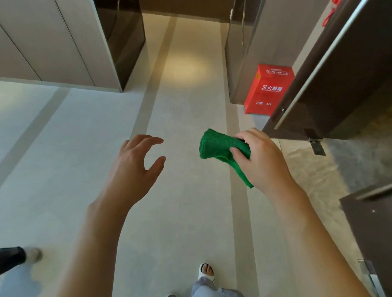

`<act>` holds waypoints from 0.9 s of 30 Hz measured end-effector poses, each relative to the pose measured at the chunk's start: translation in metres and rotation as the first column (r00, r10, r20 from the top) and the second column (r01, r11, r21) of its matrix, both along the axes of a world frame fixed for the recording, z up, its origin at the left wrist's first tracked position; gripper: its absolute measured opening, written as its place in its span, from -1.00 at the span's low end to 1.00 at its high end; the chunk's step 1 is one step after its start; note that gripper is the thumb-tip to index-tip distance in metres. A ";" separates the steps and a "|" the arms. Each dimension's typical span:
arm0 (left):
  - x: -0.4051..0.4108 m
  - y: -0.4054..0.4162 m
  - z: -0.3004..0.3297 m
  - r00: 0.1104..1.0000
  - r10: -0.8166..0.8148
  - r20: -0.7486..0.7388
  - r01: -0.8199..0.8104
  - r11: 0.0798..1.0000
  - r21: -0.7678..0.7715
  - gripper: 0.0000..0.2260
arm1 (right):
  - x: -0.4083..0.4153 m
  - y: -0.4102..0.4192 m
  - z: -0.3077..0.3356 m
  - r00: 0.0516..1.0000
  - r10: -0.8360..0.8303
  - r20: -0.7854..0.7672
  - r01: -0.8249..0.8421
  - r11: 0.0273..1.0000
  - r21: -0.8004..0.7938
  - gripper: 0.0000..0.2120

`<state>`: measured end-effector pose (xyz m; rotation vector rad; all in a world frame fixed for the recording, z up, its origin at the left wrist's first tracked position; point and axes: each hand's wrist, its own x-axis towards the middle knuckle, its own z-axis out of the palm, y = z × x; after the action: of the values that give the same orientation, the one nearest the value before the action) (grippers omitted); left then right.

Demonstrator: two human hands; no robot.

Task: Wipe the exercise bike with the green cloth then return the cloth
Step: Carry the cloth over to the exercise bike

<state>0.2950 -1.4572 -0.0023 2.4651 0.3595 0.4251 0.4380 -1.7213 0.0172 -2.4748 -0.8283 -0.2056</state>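
Note:
The green cloth [217,147] is bunched up in my right hand [259,158], whose fingers and thumb curl round it, with one end hanging down past the wrist. My left hand [134,165] floats empty to the left of the cloth, fingers spread and loosely bent, a clear gap between it and the cloth. Both hands are held out over a pale grey floor in a corridor. No exercise bike is in view.
A red fire extinguisher box [268,89] stands on the floor at the right by a dark open door [336,73]. Another dark door [381,229] is close at lower right. A second person's foot [32,254] is at lower left. The corridor runs ahead.

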 end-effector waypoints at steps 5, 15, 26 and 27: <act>0.017 -0.004 -0.005 0.996 0.079 -0.038 -0.080 0.997 -0.003 -0.66 | 0.044 0.011 -0.009 0.997 0.077 -0.028 -0.076 0.997 0.007 -0.84; 0.028 -0.005 -0.007 0.968 0.236 -0.088 -0.234 0.972 0.039 -0.65 | 0.092 0.040 -0.020 0.972 0.229 -0.059 -0.227 0.973 0.040 -0.82; 0.045 0.044 -0.020 0.962 0.258 -0.089 -0.254 0.966 0.049 -0.65 | 0.115 0.093 -0.023 0.965 0.258 -0.052 -0.256 0.966 0.038 -0.84; 0.046 0.053 -0.022 0.963 0.256 -0.088 -0.253 0.966 0.049 -0.65 | 0.115 0.103 -0.024 0.964 0.262 -0.055 -0.260 0.965 0.036 -0.84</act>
<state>0.3412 -1.4037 -0.0239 2.4893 0.7192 0.4258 0.5534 -1.6188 -0.0070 -2.3036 -1.1057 -0.0491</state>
